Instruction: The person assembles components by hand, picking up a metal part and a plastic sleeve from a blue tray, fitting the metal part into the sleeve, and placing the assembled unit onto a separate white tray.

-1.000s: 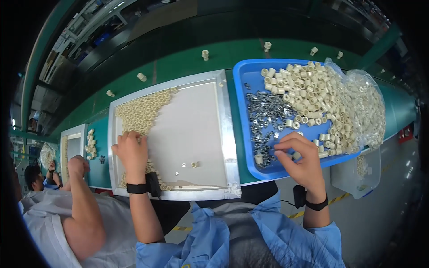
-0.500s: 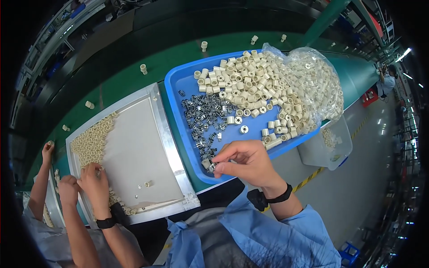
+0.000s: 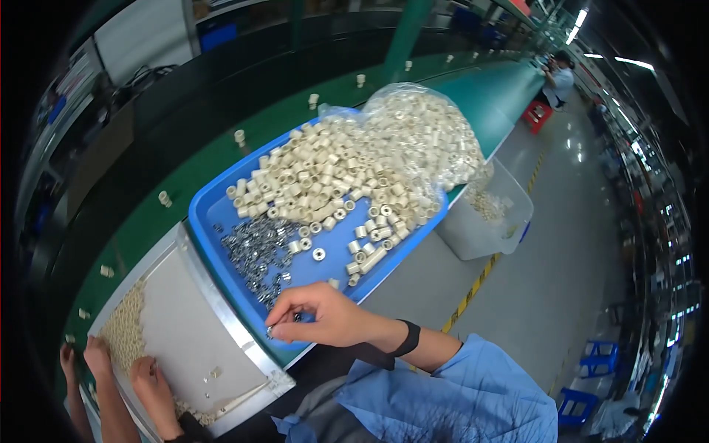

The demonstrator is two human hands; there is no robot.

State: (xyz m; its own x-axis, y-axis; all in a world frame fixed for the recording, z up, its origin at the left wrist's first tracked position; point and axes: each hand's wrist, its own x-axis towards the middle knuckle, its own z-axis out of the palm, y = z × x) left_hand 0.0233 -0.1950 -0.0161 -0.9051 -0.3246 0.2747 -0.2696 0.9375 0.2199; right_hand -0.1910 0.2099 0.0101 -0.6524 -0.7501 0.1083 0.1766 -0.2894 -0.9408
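Note:
My right hand (image 3: 321,316), with a black wristband, is over the near left corner of a blue tray (image 3: 198,221). Its thumb and fingers pinch a small shiny metal part (image 3: 271,331). Metal clips (image 3: 258,247) lie heaped in the tray's left side, beside a large pile of cream plastic sleeves (image 3: 310,177). My left hand (image 3: 153,391) is at the lower left, over a white board with a metal frame (image 3: 229,325). Its fingers are curled together, and whatever they hold is hidden. Rows of cream sleeves (image 3: 122,332) stand along the board's left side.
A clear bag of sleeves (image 3: 421,136) rests on the tray's far end. Single sleeves stand along the green belt (image 3: 214,166). A translucent bin (image 3: 480,229) is on the right. A co-worker's hand (image 3: 97,354) works at the left. Blue stools (image 3: 600,358) are at lower right.
The view has swung to the right, so tray and board appear further left and lower. My right hand still pinches a small metal part, near the tray's corner.

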